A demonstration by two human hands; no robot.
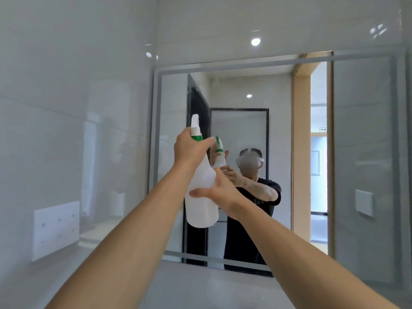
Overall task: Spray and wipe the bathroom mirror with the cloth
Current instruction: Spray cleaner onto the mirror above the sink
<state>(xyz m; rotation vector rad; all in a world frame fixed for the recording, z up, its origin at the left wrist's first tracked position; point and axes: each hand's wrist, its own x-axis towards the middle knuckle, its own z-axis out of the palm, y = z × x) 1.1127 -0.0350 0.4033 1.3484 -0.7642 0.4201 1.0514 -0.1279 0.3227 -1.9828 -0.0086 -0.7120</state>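
A white spray bottle (201, 197) with a green and white trigger head is held up in front of the bathroom mirror (361, 134), nozzle pointing up and toward the glass. My left hand (190, 149) grips the bottle's neck at the trigger. My right hand (219, 191) wraps the bottle's body from the right side. The mirror reflects both hands, the bottle and a person in a black shirt. No cloth is in view.
Glossy grey tiled walls run on the left and above the mirror. A white socket panel (55, 229) sits low on the left wall. A white plate (364, 202) shows at the right, within the mirror. The mirror reflects a doorway and a black-framed glass partition.
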